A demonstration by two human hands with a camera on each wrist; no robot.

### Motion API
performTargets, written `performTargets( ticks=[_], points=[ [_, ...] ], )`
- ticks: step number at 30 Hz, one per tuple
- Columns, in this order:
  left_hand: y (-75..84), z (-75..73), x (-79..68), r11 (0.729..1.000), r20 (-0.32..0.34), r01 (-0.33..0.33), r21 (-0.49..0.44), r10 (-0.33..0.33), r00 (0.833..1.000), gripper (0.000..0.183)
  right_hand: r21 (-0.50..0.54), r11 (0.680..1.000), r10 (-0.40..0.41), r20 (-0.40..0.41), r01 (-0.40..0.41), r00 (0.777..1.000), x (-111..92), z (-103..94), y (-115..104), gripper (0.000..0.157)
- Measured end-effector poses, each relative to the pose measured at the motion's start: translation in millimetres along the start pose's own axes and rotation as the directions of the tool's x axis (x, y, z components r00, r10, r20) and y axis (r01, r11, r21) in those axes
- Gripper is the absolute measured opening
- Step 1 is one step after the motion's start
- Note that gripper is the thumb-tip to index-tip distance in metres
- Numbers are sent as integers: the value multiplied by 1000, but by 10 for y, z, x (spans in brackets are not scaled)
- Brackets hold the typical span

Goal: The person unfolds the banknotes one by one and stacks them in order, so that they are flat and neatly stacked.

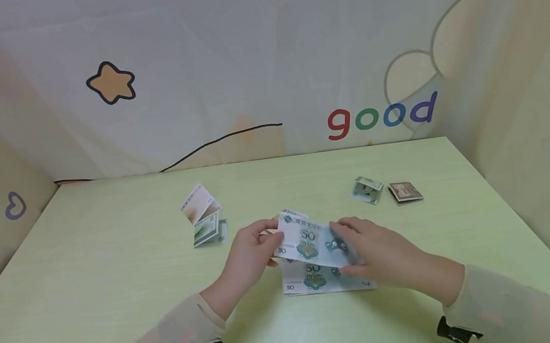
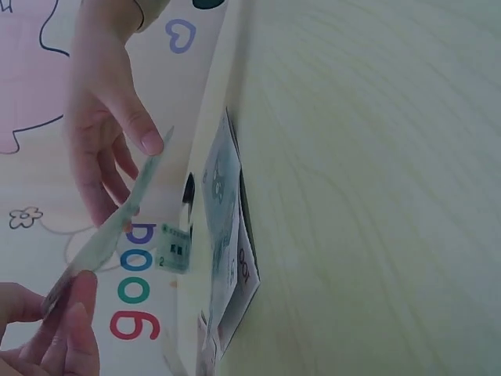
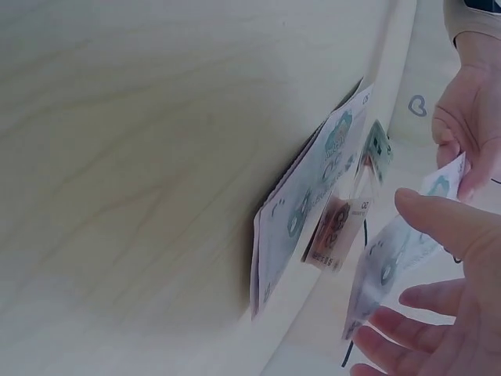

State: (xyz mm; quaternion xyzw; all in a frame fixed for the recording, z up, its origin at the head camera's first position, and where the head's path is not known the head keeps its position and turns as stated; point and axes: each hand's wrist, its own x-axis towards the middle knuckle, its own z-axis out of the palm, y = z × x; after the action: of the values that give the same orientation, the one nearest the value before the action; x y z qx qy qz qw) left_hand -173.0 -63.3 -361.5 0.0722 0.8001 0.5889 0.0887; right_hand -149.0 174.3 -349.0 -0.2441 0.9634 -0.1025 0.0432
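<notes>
Above the table, a green 50 banknote (image 1: 311, 239) is held between both hands. My left hand (image 1: 256, 247) pinches its left end between thumb and fingers. Around its right end, my right hand (image 1: 383, 247) has thumb and fingertips at opposite long edges; the right wrist view shows that thumb (image 3: 427, 215) and spread fingers beside the note. Just below lies a small stack of 50 banknotes (image 1: 317, 284), partly covered by the held one. Seen from the right wrist, the stack (image 3: 313, 196) stands slightly off the tabletop, with a brownish 20 banknote (image 3: 340, 231) behind it.
Back left on the table (image 1: 112, 288) are a folded pinkish banknote (image 1: 199, 202) and a folded green one (image 1: 206, 229). Back right sit another folded green banknote (image 1: 367, 189) and a folded brown one (image 1: 406, 192). A printed cloth wall (image 1: 240, 71) borders the rear.
</notes>
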Motion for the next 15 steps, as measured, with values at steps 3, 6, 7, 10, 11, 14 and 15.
performTargets(
  ticks=[3,6,7,10,11,14,15],
  points=[
    [-25,-17,-6,984,13,-70,166,69,998,45,1,1000,-7,-10,7,1000,-13,-3,15,79],
    [-44,-33,-33,841,74,-239,486,233,970,56,2,1000,-14,-4,14,1000,-24,-10,27,78],
    [-48,-39,-44,751,111,-303,587,296,949,57,3,1000,-15,-1,15,1000,-26,-13,30,78],
    [-48,-51,-88,452,258,-459,765,438,861,54,8,1000,-21,8,21,1000,-33,-20,41,78],
    [-49,-53,-101,378,306,-494,783,457,835,53,11,1000,-21,11,21,1000,-35,-23,44,78],
    [-56,-51,-126,262,409,-545,797,430,805,52,17,1000,-20,24,20,1000,-42,-27,53,77],
    [-60,-50,-131,242,432,-550,799,405,806,53,22,1000,-17,32,16,999,-43,-27,55,77]
  ],
)
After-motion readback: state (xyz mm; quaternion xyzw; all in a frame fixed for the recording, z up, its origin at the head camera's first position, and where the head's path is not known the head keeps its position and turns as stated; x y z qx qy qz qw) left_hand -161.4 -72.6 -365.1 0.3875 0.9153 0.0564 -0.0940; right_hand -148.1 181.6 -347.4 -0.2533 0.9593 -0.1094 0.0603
